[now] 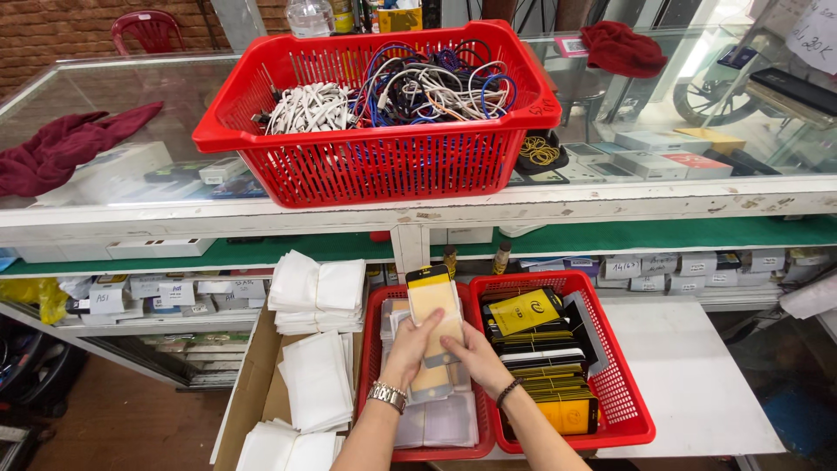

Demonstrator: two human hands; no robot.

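Observation:
My left hand [410, 351] and my right hand [475, 358] together hold a flat packet [433, 305] with a tan panel and a black-and-yellow top. I hold it upright over a small red basket [371, 349] filled with several clear plastic packets. A silver watch sits on my left wrist and a dark bead bracelet on my right. Just to the right stands a second small red basket [623, 384] packed with black and yellow flat packets [523, 311].
A big red basket [384, 161] of tangled cables sits on the glass counter [113, 96] above. Stacks of white sleeves [316, 296] fill a cardboard box at left. A white board [697, 375] lies at right. Dark red cloths lie on the counter.

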